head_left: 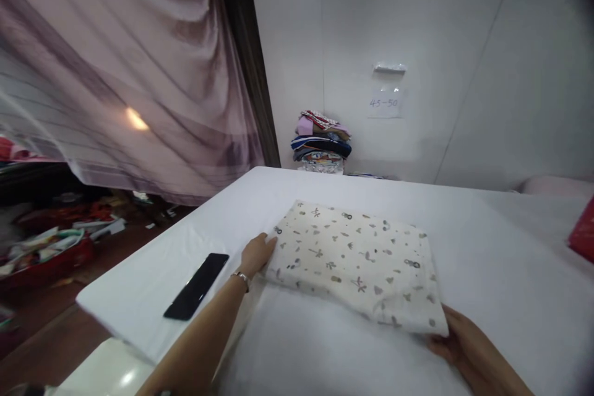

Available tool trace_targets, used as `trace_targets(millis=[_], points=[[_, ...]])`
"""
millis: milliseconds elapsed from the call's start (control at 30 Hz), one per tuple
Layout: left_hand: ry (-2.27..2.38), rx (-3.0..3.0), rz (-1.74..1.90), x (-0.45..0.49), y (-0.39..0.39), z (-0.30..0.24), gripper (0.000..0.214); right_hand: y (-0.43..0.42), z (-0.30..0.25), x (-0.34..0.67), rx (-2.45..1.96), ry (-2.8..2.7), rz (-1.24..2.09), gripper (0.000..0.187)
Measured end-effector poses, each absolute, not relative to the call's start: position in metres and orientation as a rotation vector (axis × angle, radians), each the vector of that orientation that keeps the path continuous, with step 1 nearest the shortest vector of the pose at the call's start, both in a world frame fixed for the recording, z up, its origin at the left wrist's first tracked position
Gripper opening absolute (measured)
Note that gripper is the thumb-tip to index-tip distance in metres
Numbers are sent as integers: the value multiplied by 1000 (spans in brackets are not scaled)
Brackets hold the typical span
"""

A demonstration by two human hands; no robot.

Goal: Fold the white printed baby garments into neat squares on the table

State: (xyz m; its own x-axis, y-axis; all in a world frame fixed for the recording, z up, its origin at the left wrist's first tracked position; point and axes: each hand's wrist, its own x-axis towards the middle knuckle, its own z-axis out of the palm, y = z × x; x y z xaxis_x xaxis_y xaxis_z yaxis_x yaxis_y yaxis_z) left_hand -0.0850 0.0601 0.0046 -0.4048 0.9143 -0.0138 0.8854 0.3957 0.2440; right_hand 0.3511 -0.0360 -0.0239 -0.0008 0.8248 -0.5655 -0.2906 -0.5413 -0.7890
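A folded cream cloth (pixel 357 263) with small grey and brown prints lies flat on a white-covered table (pixel 487 272). My left hand (pixel 257 253), with a bracelet at the wrist, rests at the cloth's left edge, its fingertips tucked against or under the fabric. My right hand (pixel 448 337) is at the cloth's near right corner, fingers partly hidden beneath it. Both hands touch the cloth; how firmly they grip is hidden.
A black phone (pixel 197 285) lies on the table left of my left hand. A stack of folded clothes (pixel 321 142) sits by the far wall. A pink curtain (pixel 139 68) hangs left; clutter (pixel 51 247) covers the floor. A red object (pixel 583 232) sits far right.
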Motion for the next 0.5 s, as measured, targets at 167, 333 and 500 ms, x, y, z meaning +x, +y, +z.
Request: trace_targets(millis=[167,333,500], points=[[2523,1580,337,-89,60,-1,42,-38,-30,351,-1479,-584,1608,45],[2554,1551,338,-91,59,-5,40,-40,-25,356,-1499,-583,1651,49],[2542,1592,303,-87,56,-1,43,-45,-17,347,-1503,-656,1654,42]])
